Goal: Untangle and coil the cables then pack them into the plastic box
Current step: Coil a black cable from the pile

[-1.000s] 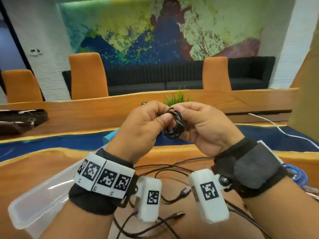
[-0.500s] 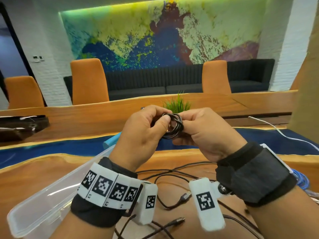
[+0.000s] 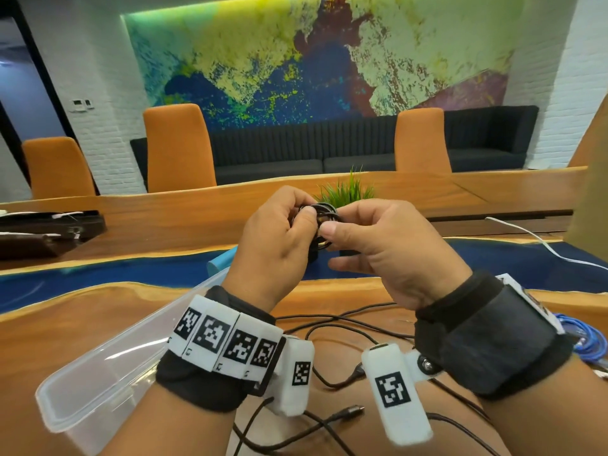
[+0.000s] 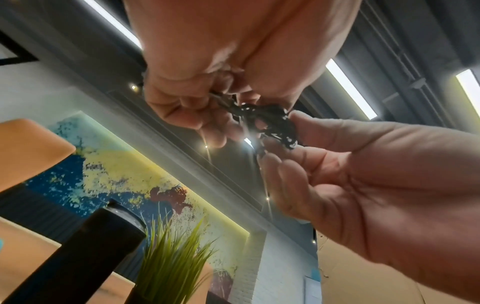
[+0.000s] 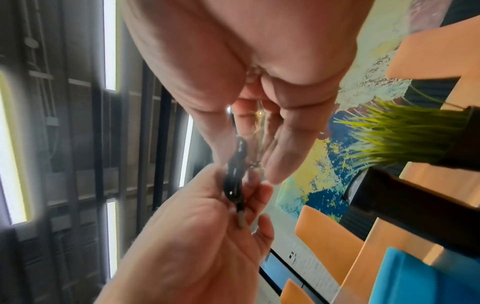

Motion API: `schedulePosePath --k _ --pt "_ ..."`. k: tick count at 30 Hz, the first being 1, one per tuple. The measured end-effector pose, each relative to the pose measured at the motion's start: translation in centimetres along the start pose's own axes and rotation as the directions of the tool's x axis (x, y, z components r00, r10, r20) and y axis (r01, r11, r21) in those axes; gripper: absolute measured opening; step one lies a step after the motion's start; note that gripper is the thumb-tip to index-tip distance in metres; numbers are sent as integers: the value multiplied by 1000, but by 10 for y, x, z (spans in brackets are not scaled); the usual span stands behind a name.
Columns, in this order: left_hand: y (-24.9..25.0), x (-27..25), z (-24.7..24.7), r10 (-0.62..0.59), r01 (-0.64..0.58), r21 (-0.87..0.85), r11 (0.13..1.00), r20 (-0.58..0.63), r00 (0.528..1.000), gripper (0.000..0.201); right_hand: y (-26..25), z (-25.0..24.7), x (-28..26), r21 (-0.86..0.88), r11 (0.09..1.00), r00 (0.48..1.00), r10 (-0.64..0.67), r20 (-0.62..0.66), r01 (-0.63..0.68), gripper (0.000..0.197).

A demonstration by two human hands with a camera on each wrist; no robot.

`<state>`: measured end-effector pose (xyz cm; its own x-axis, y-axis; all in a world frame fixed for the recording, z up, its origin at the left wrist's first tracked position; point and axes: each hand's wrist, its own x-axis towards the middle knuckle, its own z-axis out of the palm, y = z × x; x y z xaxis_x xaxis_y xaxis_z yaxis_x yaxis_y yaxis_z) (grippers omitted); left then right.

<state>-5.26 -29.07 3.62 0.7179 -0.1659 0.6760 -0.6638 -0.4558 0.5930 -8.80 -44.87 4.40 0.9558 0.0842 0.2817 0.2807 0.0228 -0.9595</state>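
Observation:
A small black coiled cable (image 3: 324, 222) is held up in the air above the table between both hands. My left hand (image 3: 279, 241) pinches its left side with thumb and fingers. My right hand (image 3: 378, 238) pinches its right side, thumb on the front. In the left wrist view the coil (image 4: 270, 121) sits between both sets of fingertips. In the right wrist view the coil (image 5: 235, 176) shows edge-on, its metal plug tip pointing down. The clear plastic box (image 3: 108, 373) stands on the table at lower left, under my left forearm.
Loose black cables (image 3: 342, 327) with plugs lie tangled on the wooden table (image 3: 82, 317) below my wrists. A blue cable bundle (image 3: 589, 340) lies at the right edge, a white cable (image 3: 539, 241) farther back. A potted grass plant (image 3: 348, 192) stands behind the hands.
Both hands have risen a little with the coil. My right thumb has shifted onto the front of the coil and my left thumb now presses nearer its top.

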Motion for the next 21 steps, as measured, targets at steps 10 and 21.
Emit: schedulePosePath --k 10,21 --pt "10 -3 4 -274 248 -436 865 3 962 14 6 4 5 128 991 994 -12 -112 26 18" --pt "13 2 6 -533 584 -775 242 397 747 19 14 -5 13 113 972 978 -200 -53 205 30"
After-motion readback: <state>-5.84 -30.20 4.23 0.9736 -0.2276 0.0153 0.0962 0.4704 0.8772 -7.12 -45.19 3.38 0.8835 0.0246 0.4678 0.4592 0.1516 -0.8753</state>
